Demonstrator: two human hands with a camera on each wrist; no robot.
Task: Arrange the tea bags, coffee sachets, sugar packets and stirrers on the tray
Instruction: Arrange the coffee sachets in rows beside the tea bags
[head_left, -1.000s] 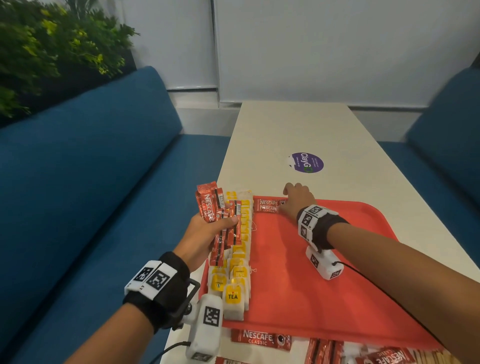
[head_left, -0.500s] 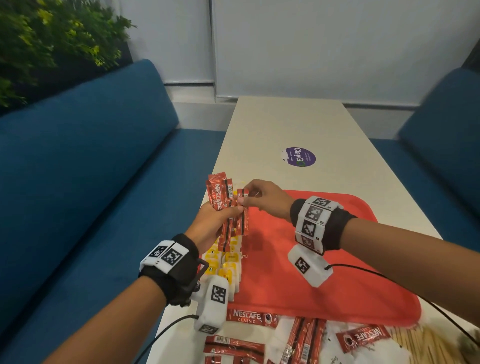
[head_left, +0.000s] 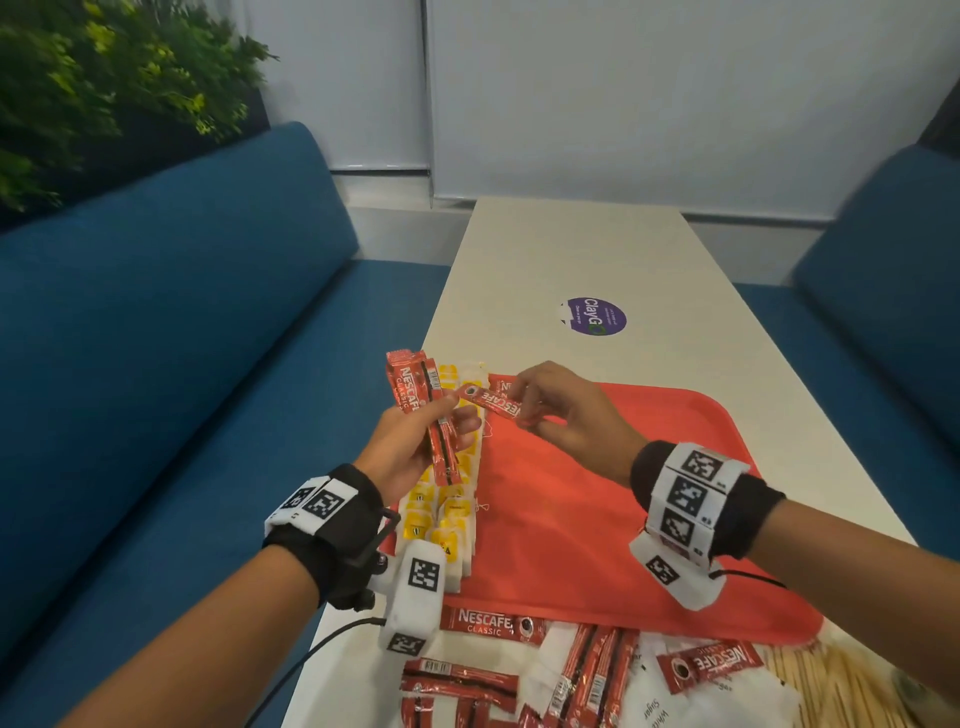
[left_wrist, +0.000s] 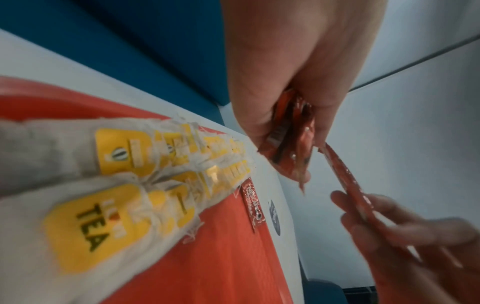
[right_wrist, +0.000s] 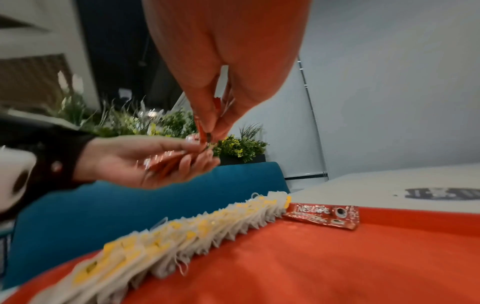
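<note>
Pulling one sachet from the bunch
My right hand (head_left: 566, 415) pinches a red foil coffee sachet (head_left: 491, 401) at its nine o'clock; my left hand (head_left: 410, 441) clamps the red sachet bundle (head_left: 423, 410).

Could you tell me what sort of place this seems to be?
Probably an office break area or café booth: blue upholstered benches flank a long white table, with a planter of greenery behind and a branded sticker on the tabletop.

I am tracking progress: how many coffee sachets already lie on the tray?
2 coffee sachets, overlapping in the far left corner of the tray beside the tea bags; more may hide beneath.
</note>
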